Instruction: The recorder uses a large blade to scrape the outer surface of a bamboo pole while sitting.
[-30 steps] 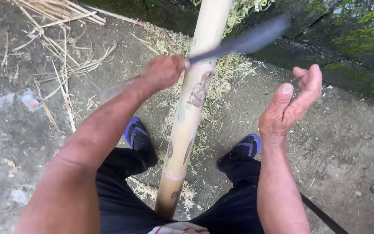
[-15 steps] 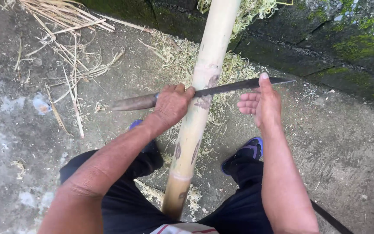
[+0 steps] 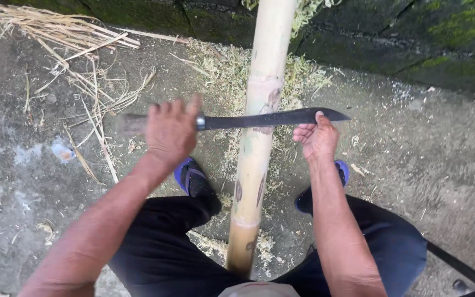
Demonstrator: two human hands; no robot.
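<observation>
Head view, frame centre: your left hand (image 3: 170,132) grips the machete (image 3: 259,119) handle, right hand (image 3: 317,137) fingers press the blade back; keep it square across the bamboo pole (image 3: 259,137).

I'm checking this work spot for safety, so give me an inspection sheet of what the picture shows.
Surface: rough concrete ground, dusty.
Job's things: bamboo pole runs out between the person's legs; long knife lies across it.
Clutter: pale shavings around the pole, dry strips at upper left.
Grippers: left hand closed on the knife handle; right hand holds the blade near its tip.
Cables: nothing seen.
Surroundings: mossy wall behind; blue sandals on both feet.
</observation>
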